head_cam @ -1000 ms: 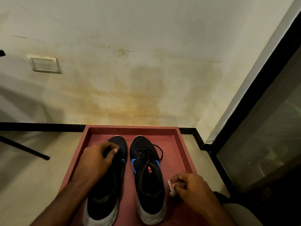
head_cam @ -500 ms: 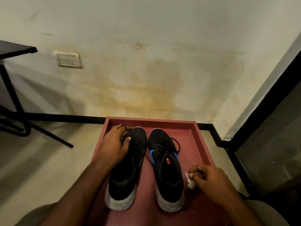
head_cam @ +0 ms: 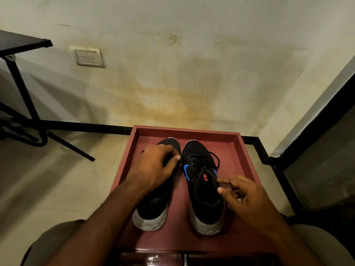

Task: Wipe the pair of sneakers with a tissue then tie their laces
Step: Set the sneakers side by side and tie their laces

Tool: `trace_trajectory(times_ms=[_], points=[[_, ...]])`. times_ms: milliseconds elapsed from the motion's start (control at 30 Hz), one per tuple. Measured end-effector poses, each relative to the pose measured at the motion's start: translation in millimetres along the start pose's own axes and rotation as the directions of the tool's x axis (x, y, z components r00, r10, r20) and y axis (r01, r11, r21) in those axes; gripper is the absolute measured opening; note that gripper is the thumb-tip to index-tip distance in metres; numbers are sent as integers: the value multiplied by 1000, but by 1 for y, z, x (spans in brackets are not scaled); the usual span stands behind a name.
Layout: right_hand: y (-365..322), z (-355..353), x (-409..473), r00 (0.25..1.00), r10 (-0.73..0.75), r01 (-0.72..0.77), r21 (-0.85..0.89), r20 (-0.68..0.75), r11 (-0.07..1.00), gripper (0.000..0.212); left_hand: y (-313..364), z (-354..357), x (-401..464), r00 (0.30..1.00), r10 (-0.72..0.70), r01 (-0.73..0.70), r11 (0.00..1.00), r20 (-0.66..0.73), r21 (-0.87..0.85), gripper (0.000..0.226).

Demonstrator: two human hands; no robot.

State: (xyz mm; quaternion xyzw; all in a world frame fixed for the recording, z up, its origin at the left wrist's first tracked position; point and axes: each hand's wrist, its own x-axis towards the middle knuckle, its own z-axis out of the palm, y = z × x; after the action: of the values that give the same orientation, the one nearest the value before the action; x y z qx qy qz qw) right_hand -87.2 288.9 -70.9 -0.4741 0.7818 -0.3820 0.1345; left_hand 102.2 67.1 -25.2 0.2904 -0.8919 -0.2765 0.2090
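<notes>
Since the view runs left to right, first up is a black metal-framed table standing on the pale tiled floor, with a switch plate on the stained cream wall behind it. A dark red tray sits on the floor against the black skirting. Inside it, side by side, toes to the wall, is the pair: the left sneaker with the left hand curled over its front part, then the right sneaker with loose black laces. The right hand has fingers curled right at that shoe's collar; can't tell if it's pinching anything. A dark glass panel is far right.
</notes>
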Motion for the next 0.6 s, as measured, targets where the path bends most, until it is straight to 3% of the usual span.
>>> trace_trajectory(times_ms=[100,233,300,433,500,600], points=[[-9,0,8,990,-20,17,-20,-140,1000,24,18,20,-5,999,41,-41,999,10,-5,24],[-17,10,28,995,76,-61,-213,64,975,55,32,58,-8,974,-29,0,992,226,124,64],[-18,15,35,988,117,-82,-300,100,951,40,32,70,-9,943,-108,53,982,314,179,62],[-5,9,40,952,296,-303,-97,-78,948,0,25,68,-1,930,-255,244,967,265,76,47],[-2,9,38,949,307,-313,-85,-71,946,2,23,67,-1,920,-251,249,967,302,45,49],[-8,21,34,979,204,-201,-184,-4,962,21,22,71,-4,935,-185,172,983,304,68,51]])
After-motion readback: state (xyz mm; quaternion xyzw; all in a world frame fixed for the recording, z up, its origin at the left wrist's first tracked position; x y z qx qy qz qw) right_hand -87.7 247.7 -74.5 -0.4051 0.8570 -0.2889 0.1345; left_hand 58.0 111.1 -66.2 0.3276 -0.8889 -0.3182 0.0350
